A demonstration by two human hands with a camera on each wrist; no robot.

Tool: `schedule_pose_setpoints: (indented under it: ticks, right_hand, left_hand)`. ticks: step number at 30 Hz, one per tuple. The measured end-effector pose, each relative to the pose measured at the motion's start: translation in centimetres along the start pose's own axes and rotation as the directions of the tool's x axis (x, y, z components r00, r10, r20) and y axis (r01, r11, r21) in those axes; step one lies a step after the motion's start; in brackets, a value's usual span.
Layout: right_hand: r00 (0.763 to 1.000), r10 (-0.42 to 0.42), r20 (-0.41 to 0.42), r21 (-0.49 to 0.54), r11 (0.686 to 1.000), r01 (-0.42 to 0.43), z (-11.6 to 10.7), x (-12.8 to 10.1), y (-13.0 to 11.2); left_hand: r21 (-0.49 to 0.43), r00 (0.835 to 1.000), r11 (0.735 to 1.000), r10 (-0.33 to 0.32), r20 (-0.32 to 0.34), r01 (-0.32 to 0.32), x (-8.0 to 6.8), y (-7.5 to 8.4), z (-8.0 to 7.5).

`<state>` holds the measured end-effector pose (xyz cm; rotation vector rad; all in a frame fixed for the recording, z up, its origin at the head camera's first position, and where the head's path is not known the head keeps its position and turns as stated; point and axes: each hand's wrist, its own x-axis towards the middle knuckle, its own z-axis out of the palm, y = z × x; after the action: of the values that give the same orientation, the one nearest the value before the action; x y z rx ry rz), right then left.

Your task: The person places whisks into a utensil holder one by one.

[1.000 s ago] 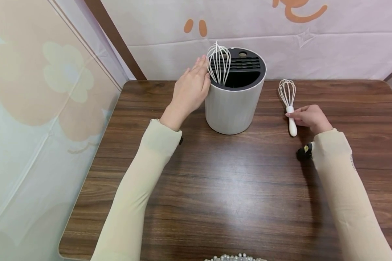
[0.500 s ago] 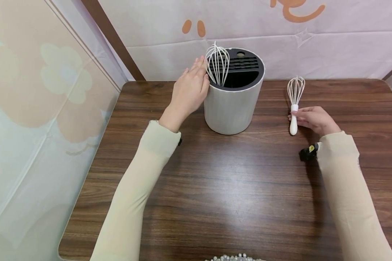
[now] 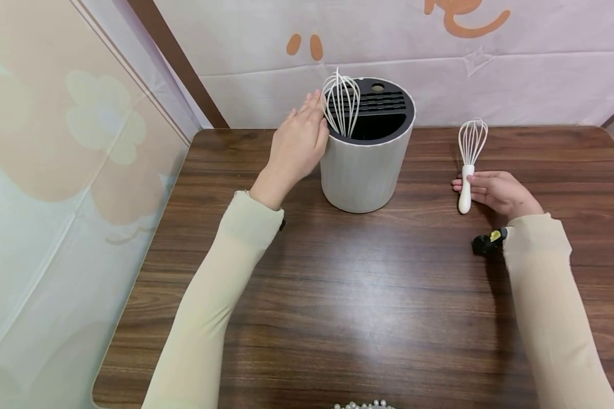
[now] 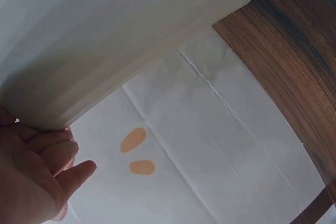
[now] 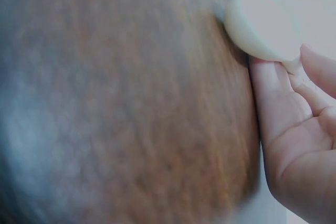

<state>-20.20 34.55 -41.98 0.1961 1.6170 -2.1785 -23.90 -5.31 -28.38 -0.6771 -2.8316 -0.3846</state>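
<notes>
The dark brown wood-grain worktop (image 3: 368,295) fills most of the head view, bounded at the rear and at the left by pale printed sheeting (image 3: 542,85) bearing orange marks.

A grey cylindrical utensil holder with a black slotted top insert (image 3: 360,167) stands upright on the worktop near the rear edge, left of centre. A white wire whisk (image 3: 341,102) stands in the holder's open left compartment, wire head uppermost and leaning slightly to the left.

The left hand (image 3: 298,142) rests flat against the holder's left wall near the rim, fingers straight and together; its grip is not closed round anything. The left wrist view confirms the fingers (image 4: 50,150) lying along the pale wall of the holder (image 4: 121,35).

A second, smaller white wire whisk with a white plastic handle (image 3: 468,165) lies on the worktop to the right of the holder, well apart from it, wire head pointing to the rear. The right hand (image 3: 496,192) holds this whisk at the handle, fingers curled about it from the right; the grip is closed on the handle. The right wrist view shows the handle's rounded end (image 5: 260,27) against the fingertips (image 5: 317,69), with the worktop (image 5: 121,103) beside it.

A small black and yellow device (image 3: 486,243) sits at the right wrist, at the cream sleeve's cuff.
</notes>
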Motion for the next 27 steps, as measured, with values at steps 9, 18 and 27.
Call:
schedule_pose_setpoints:
  ticks: [9, 18, 27]
  right_hand:
    - [0.991, -0.028, 0.132, 0.186, 0.982, 0.003, -0.4, -0.1, 0.2]
    - [0.974, -0.016, 0.224, 0.437, 0.895, -0.085, -1.1, -0.1, 0.3]
    - [0.983, 0.048, 0.176, 0.657, 0.738, -0.154, -1.6, -0.3, 0.3]
  left_hand:
    - [0.002, 1.0, 1.0, 0.003, -0.011, -0.003, -0.2, 0.1, 0.1]
    - [-0.005, 1.0, 1.0, 0.006, -0.027, -0.006, -0.2, 0.1, 0.1]
    - [-0.011, 0.999, 1.0, 0.015, -0.039, -0.016, -0.2, 0.1, 0.2]
